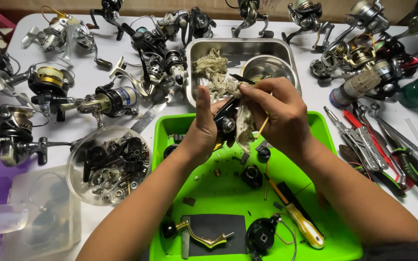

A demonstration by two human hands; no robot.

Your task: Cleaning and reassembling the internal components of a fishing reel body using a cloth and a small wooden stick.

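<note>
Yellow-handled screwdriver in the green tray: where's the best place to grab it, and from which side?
Grip the yellow-handled screwdriver by its thick yellow handle, probably coming from above on the right. It lies flat and diagonal in the green tray, handle toward the near right corner, and the right hand is on that side.

One green tray [335, 145] lies under the fingers [247, 94], with one steel pan [291, 58] just beyond them. One yellow-handled screwdriver [302, 223] and one gold crank handle [204, 236] lie nearer than them. One clear bowl of small parts [108, 165] sits to their left.
</note>
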